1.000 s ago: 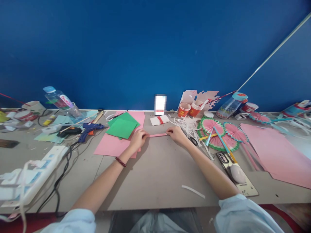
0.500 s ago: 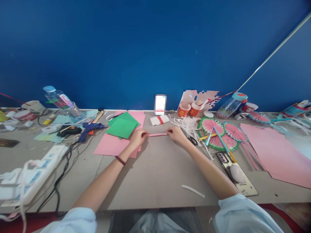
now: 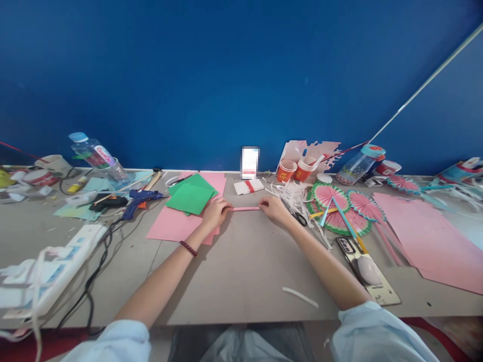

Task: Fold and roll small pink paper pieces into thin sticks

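Note:
A narrow pink paper strip [image 3: 245, 208] stretches between my two hands, low over the middle of the table. My left hand [image 3: 216, 213] pinches its left end, and my right hand [image 3: 274, 208] pinches its right end. Whether the strip is folded in layers is too small to tell. Beside my left hand lie green paper sheets [image 3: 191, 196] on top of pink paper [image 3: 169, 224]. Just right of my right hand are black-handled scissors [image 3: 301, 218] and a heap of white paper strips [image 3: 292, 196].
Pleated watermelon-look paper fans [image 3: 339, 221], a phone [image 3: 381, 294] and pink sheets [image 3: 433, 241] lie on the right. Red paper cups [image 3: 287, 172] stand behind. To the left are a blue glue gun [image 3: 138, 201], a power strip [image 3: 71, 261] and a plastic bottle [image 3: 94, 153].
Both hands keep hold of the pink paper strip in nearly the same place. My left hand has shifted very slightly to the right.

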Available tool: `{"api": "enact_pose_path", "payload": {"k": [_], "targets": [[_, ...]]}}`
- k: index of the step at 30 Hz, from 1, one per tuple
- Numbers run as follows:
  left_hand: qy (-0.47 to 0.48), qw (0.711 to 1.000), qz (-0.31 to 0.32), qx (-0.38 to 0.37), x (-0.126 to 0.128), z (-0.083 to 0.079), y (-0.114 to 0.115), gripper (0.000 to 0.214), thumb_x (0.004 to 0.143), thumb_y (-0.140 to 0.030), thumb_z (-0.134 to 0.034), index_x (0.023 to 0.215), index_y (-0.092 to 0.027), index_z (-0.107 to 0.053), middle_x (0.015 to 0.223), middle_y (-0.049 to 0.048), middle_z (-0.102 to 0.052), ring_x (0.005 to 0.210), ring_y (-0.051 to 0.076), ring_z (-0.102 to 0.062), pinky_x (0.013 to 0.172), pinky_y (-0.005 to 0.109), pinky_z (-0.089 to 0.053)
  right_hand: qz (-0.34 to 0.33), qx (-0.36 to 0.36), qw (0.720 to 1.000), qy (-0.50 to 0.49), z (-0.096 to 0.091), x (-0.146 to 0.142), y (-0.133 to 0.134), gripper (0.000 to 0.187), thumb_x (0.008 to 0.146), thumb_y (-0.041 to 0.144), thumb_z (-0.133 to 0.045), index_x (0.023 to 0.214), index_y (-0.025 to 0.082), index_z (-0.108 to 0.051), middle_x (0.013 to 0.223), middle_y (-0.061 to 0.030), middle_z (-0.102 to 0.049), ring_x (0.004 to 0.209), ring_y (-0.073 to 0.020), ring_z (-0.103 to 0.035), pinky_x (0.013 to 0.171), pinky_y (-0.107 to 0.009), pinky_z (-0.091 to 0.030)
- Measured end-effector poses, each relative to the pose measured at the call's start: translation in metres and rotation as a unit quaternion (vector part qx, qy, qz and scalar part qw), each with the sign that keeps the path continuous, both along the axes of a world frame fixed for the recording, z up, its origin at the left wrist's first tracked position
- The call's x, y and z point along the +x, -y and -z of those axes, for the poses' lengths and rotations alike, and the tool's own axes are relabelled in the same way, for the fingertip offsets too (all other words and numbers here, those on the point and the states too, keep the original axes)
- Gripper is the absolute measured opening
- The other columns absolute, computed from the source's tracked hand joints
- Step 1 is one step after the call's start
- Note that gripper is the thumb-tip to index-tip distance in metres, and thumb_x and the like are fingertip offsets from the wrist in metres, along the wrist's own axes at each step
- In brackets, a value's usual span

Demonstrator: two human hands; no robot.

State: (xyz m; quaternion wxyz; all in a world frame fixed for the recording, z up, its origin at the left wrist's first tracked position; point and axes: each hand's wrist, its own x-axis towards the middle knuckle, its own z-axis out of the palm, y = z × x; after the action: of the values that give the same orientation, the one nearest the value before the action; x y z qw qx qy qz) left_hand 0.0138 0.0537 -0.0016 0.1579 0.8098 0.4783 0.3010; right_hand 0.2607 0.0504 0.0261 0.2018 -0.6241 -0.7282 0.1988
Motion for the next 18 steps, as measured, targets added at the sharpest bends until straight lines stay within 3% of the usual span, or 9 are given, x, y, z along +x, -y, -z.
{"api": "enact_pose_path", "payload": {"k": [18], "targets": [[0.01,0.999,-0.029,0.036,0.0025,-0.0023,0.0026,0.014,0.088,-0.023,-0.054,0.079,-0.021,-0.065,0.083,0.0022,-0.066,0.084,0.018,-0.059,0.075,0.029,-0.044,-0.004,0.013,0.999,0.035,-0.0049,-0.0041,0.0087,0.017,0.08,0.012,-0.055,0.081,0.016,-0.072,0.079,-0.0058,-0.071,0.074,-0.0166,-0.062,0.068,-0.023,-0.041]]}}
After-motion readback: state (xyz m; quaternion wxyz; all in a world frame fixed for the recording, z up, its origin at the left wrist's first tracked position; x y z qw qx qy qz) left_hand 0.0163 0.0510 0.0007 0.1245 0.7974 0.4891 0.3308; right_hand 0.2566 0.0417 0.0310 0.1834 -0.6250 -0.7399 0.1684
